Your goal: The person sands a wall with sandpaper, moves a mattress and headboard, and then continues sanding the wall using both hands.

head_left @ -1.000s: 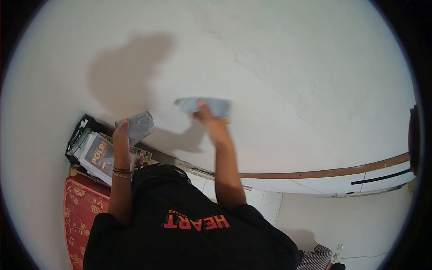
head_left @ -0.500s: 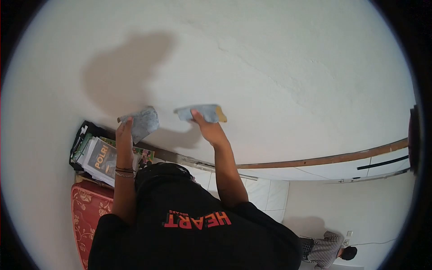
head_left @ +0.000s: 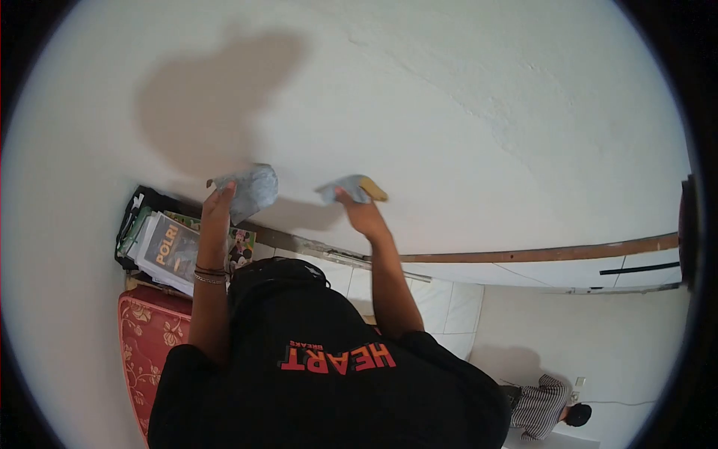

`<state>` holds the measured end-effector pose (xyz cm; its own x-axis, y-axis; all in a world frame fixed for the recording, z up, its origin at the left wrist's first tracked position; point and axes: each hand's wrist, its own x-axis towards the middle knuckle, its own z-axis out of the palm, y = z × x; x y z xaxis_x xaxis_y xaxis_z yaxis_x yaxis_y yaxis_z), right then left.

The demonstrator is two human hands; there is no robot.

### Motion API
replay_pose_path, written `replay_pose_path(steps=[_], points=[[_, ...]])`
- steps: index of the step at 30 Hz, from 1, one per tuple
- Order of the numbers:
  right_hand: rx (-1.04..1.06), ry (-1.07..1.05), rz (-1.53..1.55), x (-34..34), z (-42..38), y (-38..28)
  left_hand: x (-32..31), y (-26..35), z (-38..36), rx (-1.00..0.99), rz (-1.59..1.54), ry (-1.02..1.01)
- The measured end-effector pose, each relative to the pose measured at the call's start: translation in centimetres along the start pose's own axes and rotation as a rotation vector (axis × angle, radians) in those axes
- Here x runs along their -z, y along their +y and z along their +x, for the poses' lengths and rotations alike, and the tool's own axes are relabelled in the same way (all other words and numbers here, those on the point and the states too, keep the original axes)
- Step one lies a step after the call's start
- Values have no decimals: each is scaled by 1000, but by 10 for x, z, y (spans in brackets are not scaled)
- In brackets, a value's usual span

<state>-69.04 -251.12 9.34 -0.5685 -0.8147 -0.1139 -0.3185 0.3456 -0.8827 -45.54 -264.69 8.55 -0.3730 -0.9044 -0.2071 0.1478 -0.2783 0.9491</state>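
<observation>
My left hand (head_left: pixel 218 207), with bracelets at the wrist, pinches a crumpled grey sheet (head_left: pixel 256 188) between thumb and fingers. To its right, my right hand (head_left: pixel 362 212) grips a folded grey piece (head_left: pixel 357 190) with a yellow-tan end (head_left: pixel 373 188). Both pieces are in front of the pale wall (head_left: pixel 449 165); whether either touches it I cannot tell. The fingers behind the pieces are mostly hidden.
Papers and books (head_left: pixel 170 251) are stacked at the left, above a red floral padded item (head_left: pixel 146 337). A brown wooden strip (head_left: pixel 538 254) runs along the wall's edge. At the lower right is a person in a striped shirt (head_left: pixel 540 408).
Both hands have shifted to the right in view with their grey pieces. The left one is also slightly higher, and the shadow on the wall has moved up and grown.
</observation>
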Motion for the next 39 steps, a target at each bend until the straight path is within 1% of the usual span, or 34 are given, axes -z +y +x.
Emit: replay_pose_path(steps=[1,2,4,5,6,8,10,11,12,13,14,15,16,17,18,20,21,22,23,24,25,27,28,30,31,33,34,35,36,37,39], points=[[-2,-48,-126,19,-6,6,1,-8,4,-17,-26,-32],[-13,-37,-42,49,-13,2,2,-14,4,-28,-54,-66],[-143,196,181,92,-36,-65,1,-20,-1,4,-43,-92],[-11,236,377,106,-37,-76,-2,-23,-2,27,-25,-127],[115,260,425,105,-42,-110,-8,-28,-4,33,-22,-141],[-53,171,279,99,-30,-112,-20,-35,-7,76,-47,-168],[-50,19,217,67,-19,-88,-39,-32,-13,52,-7,-187],[-61,-30,139,49,-9,-52,-48,-31,-16,29,25,-191],[-76,-80,63,33,0,-3,-53,-31,-19,32,29,-186],[-49,-6,-29,21,1,57,-58,-33,-21,36,8,-199],[-17,63,-121,12,-4,97,-61,-34,-25,38,-13,-206],[-11,45,-116,15,-17,103,-65,-32,-31,35,-10,-187],[-188,-28,44,25,-33,109,-69,-28,-38,59,-37,-247],[-373,-97,206,32,-43,106,-72,-26,-44,87,-60,-313],[-382,-103,217,35,-50,104,-74,-27,-51,97,-48,-309],[-478,-200,378,47,-66,67,-82,-29,-58,271,-138,-471],[-494,-247,535,49,-70,69,-88,-31,-60,280,-127,-485],[-499,-233,550,50,-72,68,-93,-33,-62,269,-15,-559],[-334,-299,534,51,-72,65,-98,-33,-64,254,97,-631],[-165,-363,513,52,-73,60,-103,-31,-66,256,108,-642],[-163,-351,523,51,-75,51,-110,-27,-69,258,114,-636],[-27,-354,417,51,-80,34,-115,-22,-71,261,125,-642],[-26,-342,422,53,-83,35,-116,-20,-70,282,108,-667],[-82,-377,533,55,-90,38,-120,-20,-69,301,95,-700],[-80,-370,536,56,-93,36,-123,-23,-68,282,104,-702],[-246,-496,735,60,-98,29,-129,-29,-67,263,118,-708],[-242,-490,739,61,-99,34,-132,-32,-66,207,128,-673],[-322,-518,704,61,-98,44,-134,-33,-65,152,137,-638],[-400,-544,667,62,-98,52,-135,-33,-63,149,142,-644],[-396,-540,672,64,-100,55,-135,-33,-61,123,190,-626],[-374,-570,951,66,-105,60,-134,-29,-57,92,243,-614]])
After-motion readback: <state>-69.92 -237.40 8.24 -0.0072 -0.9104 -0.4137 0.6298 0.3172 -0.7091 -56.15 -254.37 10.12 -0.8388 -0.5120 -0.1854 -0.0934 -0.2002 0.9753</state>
